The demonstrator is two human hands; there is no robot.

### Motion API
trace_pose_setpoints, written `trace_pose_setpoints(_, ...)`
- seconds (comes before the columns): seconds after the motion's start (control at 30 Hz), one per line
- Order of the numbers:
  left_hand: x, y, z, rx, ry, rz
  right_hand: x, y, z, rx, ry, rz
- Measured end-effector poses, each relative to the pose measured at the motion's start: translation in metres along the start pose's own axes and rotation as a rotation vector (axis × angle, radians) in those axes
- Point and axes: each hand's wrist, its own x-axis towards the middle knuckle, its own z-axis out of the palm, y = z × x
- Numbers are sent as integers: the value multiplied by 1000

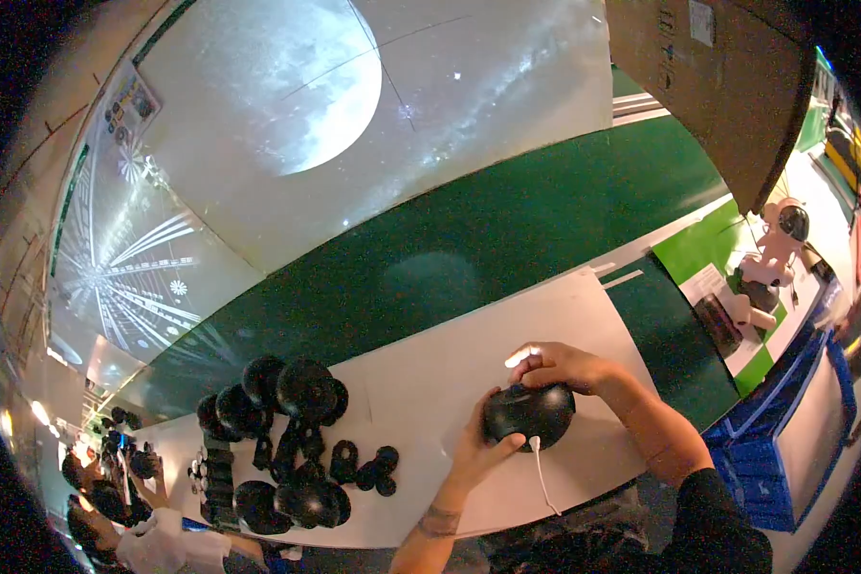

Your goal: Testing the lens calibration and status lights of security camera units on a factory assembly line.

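Observation:
A glossy black rounded projector (536,413) with a white cable (542,471) at its near side is held just over the white tabletop. My left hand (476,442) is closed around its left side, thumb along the lower front. From the right, my right hand (562,364) reaches over its top, fingers curled against the upper left part. Bright light falls on those fingertips. What lies under them is hidden.
Several black round units and small black parts (308,454) crowd the left of the white table (421,383). Beyond stands a wall with a projected moon (325,96). At right are a blue crate (761,469), a cardboard sheet (727,86) and a white figurine (773,251). Other people (148,536) work at lower left.

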Motion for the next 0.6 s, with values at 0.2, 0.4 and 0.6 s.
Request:
trace_pose_setpoints(0.2, 1, -10, -1, 10, 11, 40, 1, 14, -6, 14, -14, -19)
trace_pose_setpoints(0.4, 3, -10, 2, -12, 29, 71, 0, 15, -8, 60, -7, -78)
trace_pose_setpoints(0.6, 2, -11, 0, -16, 10, 30, 3, 21, -6, -5, 130, -108)
